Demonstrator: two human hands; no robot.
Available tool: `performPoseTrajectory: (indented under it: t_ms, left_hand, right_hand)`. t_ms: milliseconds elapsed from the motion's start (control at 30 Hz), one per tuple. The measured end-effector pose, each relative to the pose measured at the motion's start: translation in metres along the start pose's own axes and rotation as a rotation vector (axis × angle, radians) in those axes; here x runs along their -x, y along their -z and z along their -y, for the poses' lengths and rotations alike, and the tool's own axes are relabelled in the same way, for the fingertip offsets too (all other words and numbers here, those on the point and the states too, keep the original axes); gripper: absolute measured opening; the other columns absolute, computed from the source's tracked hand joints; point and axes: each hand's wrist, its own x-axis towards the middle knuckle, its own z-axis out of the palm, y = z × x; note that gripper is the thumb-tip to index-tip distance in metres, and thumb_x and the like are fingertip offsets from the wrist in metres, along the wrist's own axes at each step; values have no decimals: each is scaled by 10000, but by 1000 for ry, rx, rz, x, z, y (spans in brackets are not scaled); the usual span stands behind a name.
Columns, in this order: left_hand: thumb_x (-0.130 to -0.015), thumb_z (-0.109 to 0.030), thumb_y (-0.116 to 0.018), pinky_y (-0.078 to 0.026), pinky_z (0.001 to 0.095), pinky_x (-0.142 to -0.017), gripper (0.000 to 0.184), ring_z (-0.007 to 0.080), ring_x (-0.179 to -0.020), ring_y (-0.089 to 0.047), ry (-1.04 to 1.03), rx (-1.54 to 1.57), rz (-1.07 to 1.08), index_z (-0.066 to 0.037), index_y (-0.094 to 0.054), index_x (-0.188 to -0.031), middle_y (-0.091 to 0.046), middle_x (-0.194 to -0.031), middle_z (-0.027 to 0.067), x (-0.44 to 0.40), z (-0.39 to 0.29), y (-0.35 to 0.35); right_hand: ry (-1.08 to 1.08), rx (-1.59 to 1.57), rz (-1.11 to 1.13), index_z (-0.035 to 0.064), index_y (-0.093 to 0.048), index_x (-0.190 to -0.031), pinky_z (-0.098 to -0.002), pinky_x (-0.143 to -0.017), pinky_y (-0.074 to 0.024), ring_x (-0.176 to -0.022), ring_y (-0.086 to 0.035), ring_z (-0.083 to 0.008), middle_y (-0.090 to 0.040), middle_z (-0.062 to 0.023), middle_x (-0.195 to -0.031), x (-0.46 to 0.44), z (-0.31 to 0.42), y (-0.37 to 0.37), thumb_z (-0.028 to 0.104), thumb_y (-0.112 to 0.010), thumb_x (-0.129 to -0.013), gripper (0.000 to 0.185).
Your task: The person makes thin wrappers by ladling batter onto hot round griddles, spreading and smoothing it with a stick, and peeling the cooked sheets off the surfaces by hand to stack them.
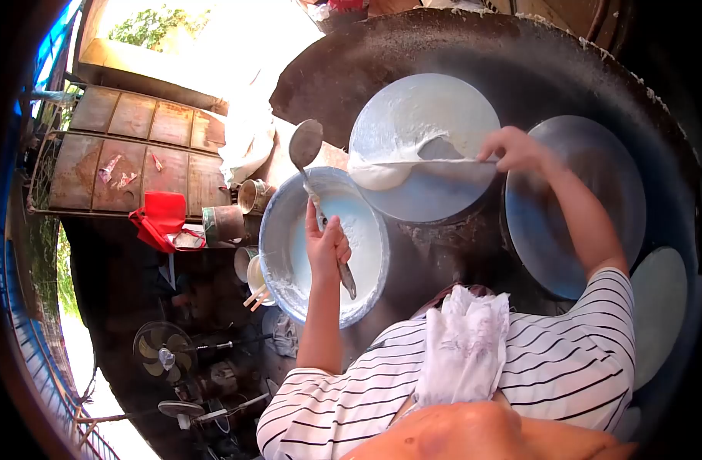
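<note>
Two hands, both mine, appear at the centre of the view, each grasping an implement. Left hand [326, 244]: fingers wrapped around the handle of a long ladle [306, 142], held above a wide basin [378, 284] of white liquid [362, 230]. The ladle slants, its bowl raised beyond the far rim and its handle end pointing back toward me; whether the bowl contains anything cannot be told. Right hand [512, 149]: fingers closed on one end of a thin stick [447, 162], which extends leftward across a round plate [397, 100].

The round plate lies beyond the basin and to its right. White batter [385, 176] covers much of its far half and gathers in a thicker patch at the left, beside the stick; the near half looks bluish and thinly coated. A second round plate [573, 207] lies to the right, partly beneath my right forearm. A dark surface [435, 261] with a curved outer rim surrounds both plates.

Left of the basin, note a metal can [224, 224], a red bag [164, 215] and a tiled surface [121, 165]. Lower left: a fan [164, 351]. I wear a striped shirt [566, 345].
</note>
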Motion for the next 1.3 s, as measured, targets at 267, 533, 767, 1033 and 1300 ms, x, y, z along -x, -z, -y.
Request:
performPoseTrajectory:
  t_ms: [267, 533, 767, 1033, 1300]
  left_hand:
    - [-909, -65, -500, -281, 230, -318, 640, 57, -358, -327, 140, -248, 132, -181, -201, -1463, -360, -515, -48, 32, 67, 20]
    - [-896, -65, -502, -333, 246, -337, 625, 77, -377, -400, 49, -441, 198, -142, -240, -1458, -416, -547, -18, 64, 79, 34]
    - [-944, -51, -447, -277, 218, -330, 602, 41, -391, -337, -199, 28, 454, -193, -186, -1468, -389, -573, -36, 38, -4, 92]
    - [-977, -139, -402, -247, 174, -338, 583, 29, -401, -276, -104, 266, 545, -229, -115, -1476, -331, -613, -26, 31, -51, 185]
    - [-974, -118, -390, -250, 181, -329, 590, 30, -397, -274, -98, 279, 639, -235, -108, -1480, -309, -596, -31, 35, -44, 206]
  right_hand:
    - [21, -87, -557, 29, -675, -857, -351, -734, -490, -808, -614, -300, -645, -122, -865, 43, 27, -103, -13, -564, -622, 262]
    - [-47, 429, -744, 90, -661, -850, -355, -712, -495, -809, -557, -271, -632, -16, -885, 83, 105, -196, -20, -592, -640, 247]
    - [-142, -757, -776, 20, -569, -1118, -266, -580, -488, -607, -600, -125, -655, -64, -831, -51, 153, -289, 4, -567, -763, 355]
    - [-301, -1308, -1213, 174, -435, -1178, -228, -351, -283, -423, -353, -63, -457, 8, -711, -164, 166, -416, 199, -541, -929, 272]
    - [-344, -1212, -1535, 164, -506, -1230, -228, -337, -254, -408, -347, -60, -439, 1, -668, -111, 170, -404, 142, -547, -920, 314]
